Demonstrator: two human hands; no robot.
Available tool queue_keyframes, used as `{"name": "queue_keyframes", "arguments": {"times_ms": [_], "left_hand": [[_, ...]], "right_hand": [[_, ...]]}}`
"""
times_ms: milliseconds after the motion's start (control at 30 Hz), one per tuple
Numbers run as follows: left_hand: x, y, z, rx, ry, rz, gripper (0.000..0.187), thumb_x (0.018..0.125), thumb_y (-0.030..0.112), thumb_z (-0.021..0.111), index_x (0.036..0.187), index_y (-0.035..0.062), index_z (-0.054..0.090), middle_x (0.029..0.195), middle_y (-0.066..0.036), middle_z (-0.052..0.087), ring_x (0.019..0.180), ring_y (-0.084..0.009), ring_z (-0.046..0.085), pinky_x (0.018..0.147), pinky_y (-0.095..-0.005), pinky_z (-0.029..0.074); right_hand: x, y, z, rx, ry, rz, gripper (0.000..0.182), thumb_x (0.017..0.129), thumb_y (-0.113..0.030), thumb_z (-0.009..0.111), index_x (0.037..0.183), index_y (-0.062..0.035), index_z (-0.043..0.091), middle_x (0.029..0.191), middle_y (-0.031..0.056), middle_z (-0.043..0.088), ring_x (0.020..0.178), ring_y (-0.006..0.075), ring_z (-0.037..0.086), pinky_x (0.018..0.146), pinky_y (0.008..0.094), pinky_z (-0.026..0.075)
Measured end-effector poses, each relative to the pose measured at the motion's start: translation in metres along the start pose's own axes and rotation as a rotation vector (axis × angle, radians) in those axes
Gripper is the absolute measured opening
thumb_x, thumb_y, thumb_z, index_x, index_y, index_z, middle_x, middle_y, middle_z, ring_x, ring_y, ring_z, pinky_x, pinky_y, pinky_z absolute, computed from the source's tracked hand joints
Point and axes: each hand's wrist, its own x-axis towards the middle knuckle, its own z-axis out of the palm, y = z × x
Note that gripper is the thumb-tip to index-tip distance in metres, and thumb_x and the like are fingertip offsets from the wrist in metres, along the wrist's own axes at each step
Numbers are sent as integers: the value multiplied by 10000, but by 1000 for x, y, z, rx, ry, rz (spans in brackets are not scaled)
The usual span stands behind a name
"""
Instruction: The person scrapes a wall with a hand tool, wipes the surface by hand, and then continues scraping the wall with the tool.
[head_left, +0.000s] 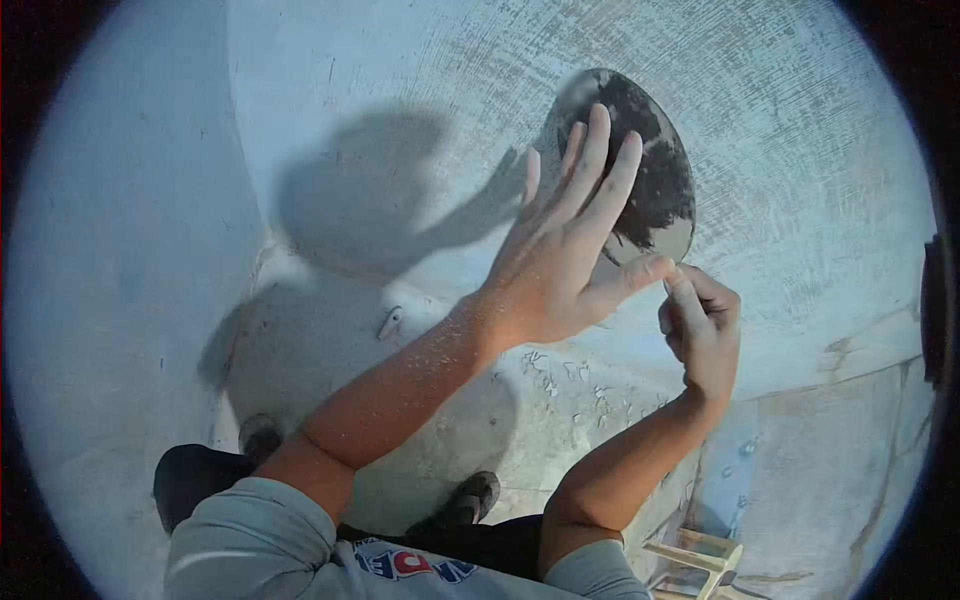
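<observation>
A round dark disc (655, 180) with pale grey patches stands out in front of the scratched, bluish wall. My left hand (570, 230) has its fingers stretched out and spread across the disc's near face, and its thumb reaches to the disc's lower edge. At that lower edge my right hand (705, 320) is closed, its thumb and curled fingers meeting near my left thumb. What those fingers pinch is too small to make out. White dust covers both hands and the left forearm.
The wall (800, 150) curves around the front, with shadows at left. Below lies a floor (430, 440) with scattered flakes and a small pale object (390, 322). A yellowish stool-like frame (705, 562) stands at bottom right. My shoes (480, 492) show below.
</observation>
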Motion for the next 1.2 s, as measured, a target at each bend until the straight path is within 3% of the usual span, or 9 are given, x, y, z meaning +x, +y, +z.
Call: {"name": "queue_keyframes", "arguments": {"times_ms": [133, 267, 400, 467, 667, 933, 967, 1100, 1200], "left_hand": [[2, -15, -11, 40, 125, 48, 1027, 1042, 670, 583, 1743, 33, 185, 1786, -340, 50, 1639, -564, 84, 1254, -770, 33], [4, -8, -7, 16, 61, 31, 1006, 1053, 641, 578, 1754, 51, 162, 1808, -298, 10, 1666, -504, 18, 1290, -691, -11], [1, -6, 0, -9, 69, 29, 1002, 1050, 639, 589, 1752, 55, 175, 1808, -298, 16, 1668, -499, 11, 1286, -699, -2], [8, -21, -13, 38, 172, 52, 1038, 1033, 687, 589, 1737, 26, 207, 1790, -332, 52, 1647, -551, 55, 1256, -768, 24], [15, 2, -6, -48, -33, 46, 1010, 1042, 653, 596, 1758, 78, 175, 1809, -293, 2, 1666, -505, -4, 1291, -687, -16], [12, -4, 0, -3, 6, 20, 995, 1058, 662, 547, 1762, 83, 147, 1811, -288, 1, 1669, -498, -6, 1277, -719, -18], [11, -3, 4, -7, 19, 31, 1023, 1050, 695, 537, 1740, 26, 188, 1792, -327, 43, 1646, -559, 25, 1274, -741, 6], [17, -21, -14, -68, 147, 83, 1004, 1046, 601, 613, 1739, 16, 183, 1804, -305, 25, 1658, -527, -8, 1280, -722, -14], [18, -20, -13, -74, 54, 73, 1000, 1050, 586, 618, 1740, 13, 175, 1804, -304, 17, 1662, -514, -19, 1279, -719, -27]], "right_hand": [[4, -6, 26, 3, -20, 2, 260, 1039, -240, 768, 1070, 11, 825, 650, -27, 591, 544, 42, 469, 507, 250, 341], [0, 5, 14, 41, 3, 34, 266, 1042, -250, 766, 1077, 6, 825, 658, -35, 594, 550, 40, 470, 509, 249, 342], [1, 7, 8, 66, -17, 22, 260, 1055, -248, 751, 1068, 1, 824, 656, -46, 585, 537, 33, 460, 498, 246, 327], [5, -1, 39, 116, -29, 4, 257, 1058, -242, 747, 1066, 4, 823, 656, -55, 568, 540, 31, 454, 502, 244, 327], [-2, 3, -7, 78, 39, 64, 222, 1049, -209, 740, 1020, -3, 816, 628, -53, 548, 498, 27, 415, 460, 239, 284], [2, 11, 1, 89, -21, 66, 282, 1049, -279, 766, 1023, -2, 815, 625, -54, 544, 513, 27, 418, 472, 242, 295], [4, 14, 0, 77, -23, 76, 286, 1044, -285, 772, 1030, -3, 821, 628, -54, 544, 536, 29, 434, 492, 244, 311], [8, 12, 44, 196, -26, -28, 277, 1043, -278, 769, 1024, -9, 833, 646, -57, 555, 572, 37, 451, 528, 249, 335], [4, 8, 22, 95, 11, 19, 276, 1037, -265, 774, 1000, 2, 831, 652, -56, 565, 568, 40, 454, 530, 250, 343]]}}
